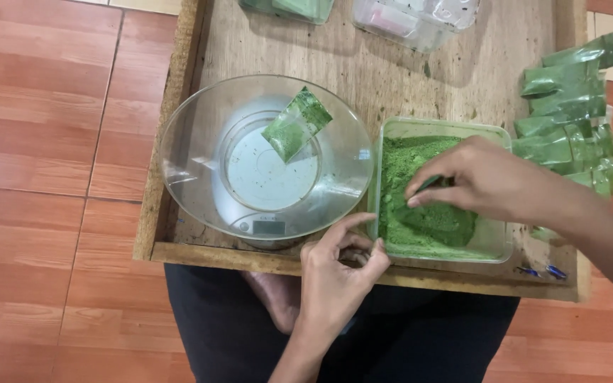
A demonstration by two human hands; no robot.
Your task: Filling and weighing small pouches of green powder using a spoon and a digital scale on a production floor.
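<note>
Red floor tiles (44, 142) surround a wooden counter (455, 74). At left, a glass bowl (200, 152) on a scale (267, 225) holds a small packet (296, 124). Left hand (335, 276), grip narrow, touches the tub (494, 245) of green powder (420, 213). Right hand (484, 177) pinches something green inside. Filled packets (569, 106) lie far right.

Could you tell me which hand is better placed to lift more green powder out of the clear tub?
The right hand, probably. It is already over the tub of green powder, fingers pinched near the powder. The left hand rests at the tub's near corner, steadying it.
</note>
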